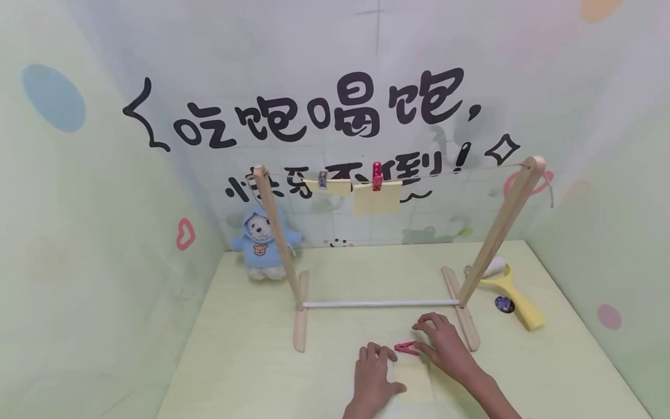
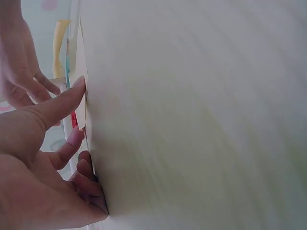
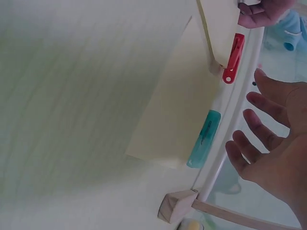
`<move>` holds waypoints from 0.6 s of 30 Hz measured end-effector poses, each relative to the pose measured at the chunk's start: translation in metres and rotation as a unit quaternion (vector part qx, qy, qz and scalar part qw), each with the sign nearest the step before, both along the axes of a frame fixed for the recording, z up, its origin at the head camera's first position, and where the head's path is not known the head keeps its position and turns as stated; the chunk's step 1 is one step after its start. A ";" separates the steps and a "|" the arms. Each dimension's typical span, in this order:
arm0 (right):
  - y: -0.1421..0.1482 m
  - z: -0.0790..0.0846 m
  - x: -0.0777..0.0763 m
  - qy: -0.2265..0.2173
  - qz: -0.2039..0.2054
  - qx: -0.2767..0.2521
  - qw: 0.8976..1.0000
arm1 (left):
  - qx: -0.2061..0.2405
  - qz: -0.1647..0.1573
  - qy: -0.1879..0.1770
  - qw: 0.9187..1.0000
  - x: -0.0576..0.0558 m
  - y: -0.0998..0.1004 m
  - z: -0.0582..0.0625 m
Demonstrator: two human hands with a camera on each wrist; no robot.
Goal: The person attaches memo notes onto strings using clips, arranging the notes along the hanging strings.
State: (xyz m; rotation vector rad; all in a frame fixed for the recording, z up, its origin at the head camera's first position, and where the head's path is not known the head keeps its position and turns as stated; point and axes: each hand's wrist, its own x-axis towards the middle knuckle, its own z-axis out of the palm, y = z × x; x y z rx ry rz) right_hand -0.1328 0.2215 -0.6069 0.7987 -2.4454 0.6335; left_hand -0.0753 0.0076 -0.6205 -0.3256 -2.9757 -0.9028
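Note:
My left hand (image 1: 373, 378) rests on the table with thumb and index finger at the left edge of a pale yellow paper note (image 1: 416, 384). In the right wrist view this note (image 3: 223, 33) is raised and overlaps another yellow note (image 3: 168, 105) on the table. Beyond the notes lies a red clothespin (image 1: 405, 348). My right hand (image 1: 447, 349) hovers just right of it, fingers loosely bent and holding nothing. A teal clothespin (image 3: 205, 139) lies by the lower note's far edge; in the head view the right hand hides it.
A wooden stand (image 1: 502, 227) with a white crossbar (image 1: 379, 304) spans the table. From its string hang two yellow notes (image 1: 378, 201), clipped up. A blue-clad plush toy (image 1: 262, 247) sits behind left; a yellow-handled roller (image 1: 523, 305) and a dark round disc (image 1: 505, 304) lie right.

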 end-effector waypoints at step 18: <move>-0.006 -0.004 0.009 -0.013 -0.007 0.031 0.999 | 0.025 -0.017 0.033 0.999 0.001 -0.005 -0.013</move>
